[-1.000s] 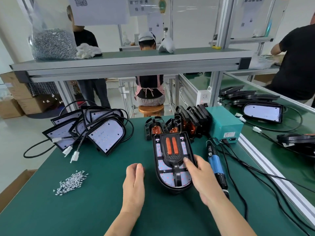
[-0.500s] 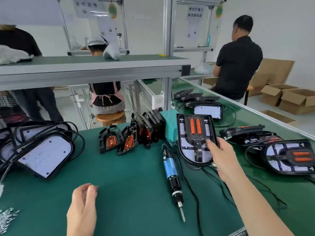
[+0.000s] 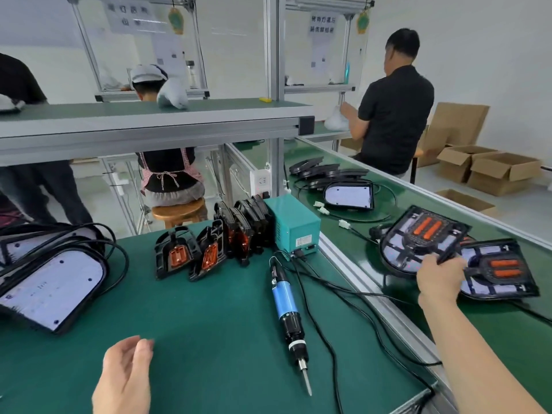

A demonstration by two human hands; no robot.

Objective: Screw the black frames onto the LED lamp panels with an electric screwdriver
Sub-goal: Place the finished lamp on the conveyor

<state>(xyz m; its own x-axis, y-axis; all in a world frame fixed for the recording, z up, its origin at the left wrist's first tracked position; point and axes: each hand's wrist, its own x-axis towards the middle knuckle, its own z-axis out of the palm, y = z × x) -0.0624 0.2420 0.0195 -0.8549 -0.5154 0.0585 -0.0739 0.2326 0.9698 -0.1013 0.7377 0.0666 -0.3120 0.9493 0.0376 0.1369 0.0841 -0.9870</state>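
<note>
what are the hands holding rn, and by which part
The right hand grips the white LED lamp panel with a black frame and orange lenses by its near side edge; the left hand holds nothing.

Bench mat (image 3: 209, 324): green, matt, smooth. Electric screwdriver (image 3: 285, 303): glossy blue sleeve, blk plastic ends, metal bit. Black frames (image 3: 227, 231): shiny plastic (orange inserts translucent). Stool (image 3: 179, 209): varnished wood. Boxes (image 3: 504, 171): plain cardboard. Rail (image 3: 373, 295): brushed alu.

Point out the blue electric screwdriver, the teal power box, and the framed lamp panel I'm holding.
Blue electric screwdriver (image 3: 283, 297): head view, blue barrel.
Teal metal power box (image 3: 291, 211): head view, top face.
Held black-framed LED lamp panel (image 3: 421, 225): head view, orange insert.
</note>
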